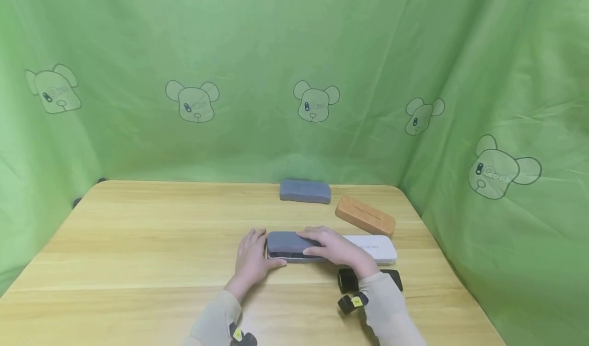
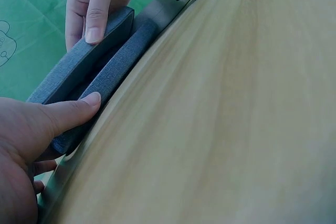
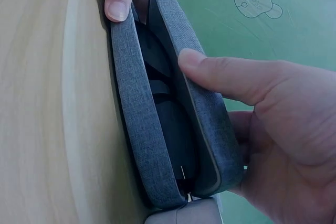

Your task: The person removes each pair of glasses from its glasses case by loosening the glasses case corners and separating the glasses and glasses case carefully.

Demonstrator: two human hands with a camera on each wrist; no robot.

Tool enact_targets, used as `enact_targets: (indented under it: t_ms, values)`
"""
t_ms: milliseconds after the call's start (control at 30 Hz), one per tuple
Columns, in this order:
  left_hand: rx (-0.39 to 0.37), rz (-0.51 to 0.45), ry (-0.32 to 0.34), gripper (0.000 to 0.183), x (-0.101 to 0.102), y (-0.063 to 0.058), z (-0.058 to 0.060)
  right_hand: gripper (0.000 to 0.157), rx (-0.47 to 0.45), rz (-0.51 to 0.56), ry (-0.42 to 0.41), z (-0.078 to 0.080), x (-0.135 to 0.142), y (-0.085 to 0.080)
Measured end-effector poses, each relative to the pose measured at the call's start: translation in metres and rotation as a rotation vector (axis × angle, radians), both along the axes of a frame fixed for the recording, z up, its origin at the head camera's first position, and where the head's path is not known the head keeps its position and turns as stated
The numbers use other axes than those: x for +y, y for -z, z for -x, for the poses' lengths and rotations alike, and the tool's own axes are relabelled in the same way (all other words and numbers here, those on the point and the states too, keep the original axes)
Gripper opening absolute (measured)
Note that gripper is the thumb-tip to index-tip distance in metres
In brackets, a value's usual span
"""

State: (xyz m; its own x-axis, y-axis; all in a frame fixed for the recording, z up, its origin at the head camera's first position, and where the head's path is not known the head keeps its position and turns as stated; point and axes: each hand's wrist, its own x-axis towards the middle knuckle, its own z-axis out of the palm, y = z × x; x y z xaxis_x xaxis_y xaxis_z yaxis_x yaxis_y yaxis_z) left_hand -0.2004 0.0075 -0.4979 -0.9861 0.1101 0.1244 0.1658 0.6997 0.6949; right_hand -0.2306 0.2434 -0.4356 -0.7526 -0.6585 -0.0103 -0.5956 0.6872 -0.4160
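Observation:
A blue-grey fabric glasses case (image 1: 287, 242) lies on the table between both hands, its lid partly raised. Inside it, the right wrist view shows dark-lensed sunglasses (image 3: 176, 135). My left hand (image 1: 250, 256) holds the case's left end, thumb on the front wall of the lower half and other fingers round the far side. With the thumb on its front edge and fingers behind, my right hand (image 1: 333, 246) grips the lid (image 3: 191, 40). A white case (image 1: 379, 248) with small lettering lies just right of it, partly covered by the right hand.
Toward the table's back edge lies another blue-grey case (image 1: 305, 191). An orange-brown case (image 1: 365, 215) sits at an angle behind the white one. A black case (image 1: 348, 280) is partly hidden under the right forearm. Green curtains (image 1: 257, 146) border the wooden table (image 1: 152, 233).

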Motion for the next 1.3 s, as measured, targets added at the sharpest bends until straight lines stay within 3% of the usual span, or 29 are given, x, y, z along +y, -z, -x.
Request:
enact_targets:
  t_ms: [267,700,1300]
  values:
    - [-0.003,-0.006,-0.01,0.087,0.0,0.001,0.002,0.052,-0.079,0.014,0.042,0.003,0.002,-0.002]
    - [0.003,-0.005,-0.005,0.087,0.001,-0.003,0.0,0.054,-0.143,0.063,0.043,0.012,0.008,0.001]
    - [0.0,0.006,-0.004,0.091,0.001,-0.003,-0.001,0.054,-0.147,0.106,0.051,0.014,0.01,0.001]
